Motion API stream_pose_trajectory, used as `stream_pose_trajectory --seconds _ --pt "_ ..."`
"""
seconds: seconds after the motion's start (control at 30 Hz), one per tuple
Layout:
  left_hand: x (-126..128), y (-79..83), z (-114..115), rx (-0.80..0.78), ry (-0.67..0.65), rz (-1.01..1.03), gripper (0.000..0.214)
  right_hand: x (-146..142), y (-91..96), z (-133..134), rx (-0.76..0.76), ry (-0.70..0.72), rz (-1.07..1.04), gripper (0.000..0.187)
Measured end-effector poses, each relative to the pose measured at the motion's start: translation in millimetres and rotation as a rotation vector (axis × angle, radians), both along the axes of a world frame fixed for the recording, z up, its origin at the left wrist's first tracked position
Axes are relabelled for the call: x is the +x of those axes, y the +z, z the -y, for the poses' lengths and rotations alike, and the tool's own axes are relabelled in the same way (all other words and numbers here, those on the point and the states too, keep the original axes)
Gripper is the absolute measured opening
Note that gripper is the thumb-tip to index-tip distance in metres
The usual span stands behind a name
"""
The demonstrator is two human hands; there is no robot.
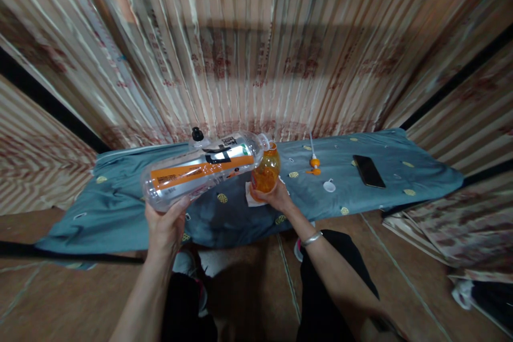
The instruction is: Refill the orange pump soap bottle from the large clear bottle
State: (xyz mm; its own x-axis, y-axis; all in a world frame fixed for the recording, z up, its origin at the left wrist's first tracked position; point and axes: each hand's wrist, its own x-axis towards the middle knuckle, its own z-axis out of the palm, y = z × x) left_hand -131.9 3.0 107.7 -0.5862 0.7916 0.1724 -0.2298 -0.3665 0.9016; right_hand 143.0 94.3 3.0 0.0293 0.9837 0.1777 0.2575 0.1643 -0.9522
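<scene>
My left hand (pixel 166 222) grips the base of a large clear plastic bottle (pixel 204 165) with a silver and orange label. The bottle is tilted to the right, and its mouth meets the open top of a smaller orange translucent bottle (pixel 265 171). Around the lower part of that orange bottle, my right hand (pixel 276 195) is closed, holding it upright over a white tissue (pixel 254 196). Whether liquid is flowing between the two cannot be made out. Right of them lies an orange pump top (pixel 315 164) with its thin tube pointing away from me.
A blue-green patterned cloth (pixel 224 224) covers the narrow surface. A black phone (pixel 368 171) lies to the right. Behind the large bottle stands a clear bottle with a black cap (pixel 196 134). Striped curtains (pixel 240 64) hang at the back, and dark metal bars (pixel 52 101) frame the sides.
</scene>
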Motion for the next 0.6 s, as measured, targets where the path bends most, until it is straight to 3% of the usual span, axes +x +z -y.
stream_pose_trajectory --seconds 0.3,0.6 --pt "-3.3 2.6 1.1 -0.016 -0.019 0.002 0.077 1.6 11.4 3.3 -0.079 -0.025 -0.006 0.064" --pt "-1.4 1.8 0.3 -0.014 -0.017 0.000 0.077 -0.3 6.2 1.4 -0.034 -0.001 -0.030 0.061"
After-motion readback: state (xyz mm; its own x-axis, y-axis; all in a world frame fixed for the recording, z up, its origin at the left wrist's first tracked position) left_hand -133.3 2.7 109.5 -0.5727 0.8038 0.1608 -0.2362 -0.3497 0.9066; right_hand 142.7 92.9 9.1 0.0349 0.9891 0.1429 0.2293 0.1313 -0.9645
